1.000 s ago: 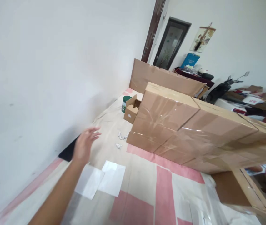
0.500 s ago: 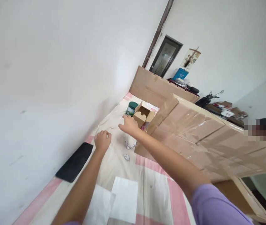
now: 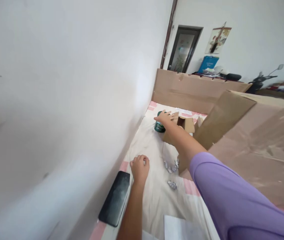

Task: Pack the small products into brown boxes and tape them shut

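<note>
Right hand (image 3: 164, 118), grip spread apart, is over green cylindrical jar (image 3: 159, 127), far, left of open brown cardboard box (image 3: 189, 125); left hand (image 3: 139, 167), grip curled together, nearer, beside flat black rectangular object (image 3: 115, 199).

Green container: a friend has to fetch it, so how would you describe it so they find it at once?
Follow the long white wall to the upright cardboard panel at the far end of the cloth. Just short of it, next to a small open box, stands the green container, the right hand over it. Its dark green sets it apart from the plain brown box.
</note>
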Demonstrator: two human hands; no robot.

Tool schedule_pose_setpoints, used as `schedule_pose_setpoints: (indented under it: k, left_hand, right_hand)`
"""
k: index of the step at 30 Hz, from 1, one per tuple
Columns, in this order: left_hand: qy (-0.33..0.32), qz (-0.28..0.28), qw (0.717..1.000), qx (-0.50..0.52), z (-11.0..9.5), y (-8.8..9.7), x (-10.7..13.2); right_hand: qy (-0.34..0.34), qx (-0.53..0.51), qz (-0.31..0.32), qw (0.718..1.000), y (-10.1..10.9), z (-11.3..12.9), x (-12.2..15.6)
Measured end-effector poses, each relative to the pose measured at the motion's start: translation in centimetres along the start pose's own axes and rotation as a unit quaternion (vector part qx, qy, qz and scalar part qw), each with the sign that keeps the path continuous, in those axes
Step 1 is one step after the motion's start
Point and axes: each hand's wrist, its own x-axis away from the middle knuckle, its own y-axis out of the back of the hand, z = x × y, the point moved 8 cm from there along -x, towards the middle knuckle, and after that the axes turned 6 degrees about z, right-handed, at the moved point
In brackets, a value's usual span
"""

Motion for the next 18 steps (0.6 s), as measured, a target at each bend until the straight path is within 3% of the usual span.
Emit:
schedule_pose_setpoints:
  k: [3,7,11,15,18]
  left_hand:
    - [-0.002,-0.011,1.0,0.016,0.1,-0.2,0.0]
    - [-0.003,-0.041,0.998,0.055,0.4,0.2,-0.3]
    - [-0.001,-0.108,0.99,0.091,0.6,1.5,-0.5]
    - [-0.001,-0.188,0.977,0.098,0.8,3.2,0.6]
    - [0.007,-0.172,0.98,0.104,0.9,3.4,0.8]
  right_hand:
    - [-0.032,-0.012,-0.005,0.999,-0.2,-0.7,-1.3]
    - [0.005,-0.011,-0.044,0.999,0.2,-0.8,-0.2]
    - [0.092,-0.007,-0.039,0.995,-1.1,0.5,4.7]
    - [0.185,-0.032,0.031,0.982,-4.1,1.2,12.0]
    - [0.243,-0.1,0.088,0.961,-4.6,0.7,14.8]
